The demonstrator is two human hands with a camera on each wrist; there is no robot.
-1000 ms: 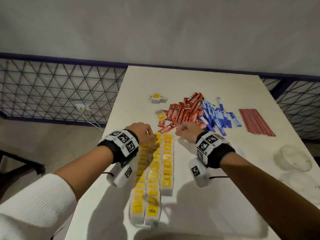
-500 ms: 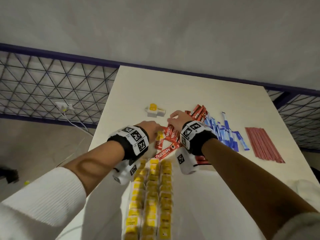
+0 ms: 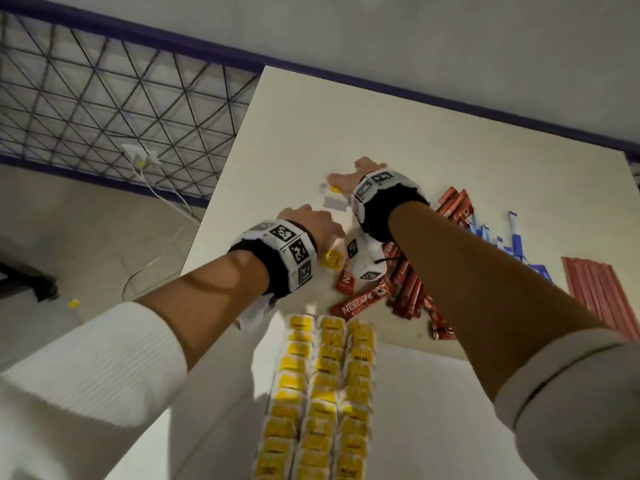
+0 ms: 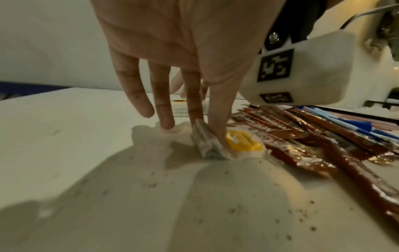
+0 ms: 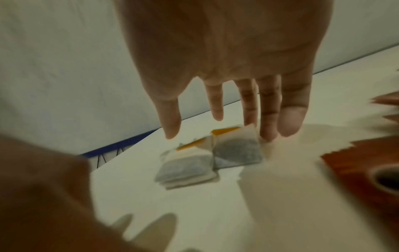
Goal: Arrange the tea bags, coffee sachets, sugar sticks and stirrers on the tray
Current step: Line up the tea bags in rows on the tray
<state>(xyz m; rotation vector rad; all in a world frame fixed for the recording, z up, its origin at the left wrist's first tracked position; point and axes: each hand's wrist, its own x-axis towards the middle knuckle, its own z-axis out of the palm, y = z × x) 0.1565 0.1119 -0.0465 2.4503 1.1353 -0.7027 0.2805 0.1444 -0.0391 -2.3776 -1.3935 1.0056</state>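
Observation:
Three rows of yellow-tagged tea bags (image 3: 325,393) lie on the white table (image 3: 450,140) in front of me. My left hand (image 3: 311,223) (image 4: 205,129) pinches a loose tea bag (image 4: 207,145) with a yellow tag (image 3: 332,261) between thumb and forefinger, right beside the red coffee sachets (image 3: 408,289) (image 4: 302,145). My right hand (image 3: 360,171) (image 5: 218,129) hovers with straight, spread fingers over two more tea bags (image 3: 334,200) (image 5: 235,150) farther back; its fingertips are at the rear bag's edge. Blue sugar sticks (image 3: 512,244) and red stirrers (image 3: 602,292) lie to the right.
The table's left edge (image 3: 221,188) drops to the floor close to my left hand. Beyond it stand a metal grid fence (image 3: 104,98) and a wall socket with a cable (image 3: 138,157). A white wall runs behind the table.
Both hands left the head of the tea bag rows and went forward. The left one took hold of the loose tea bag by the sachets; the right one reached on to the far tea bags.

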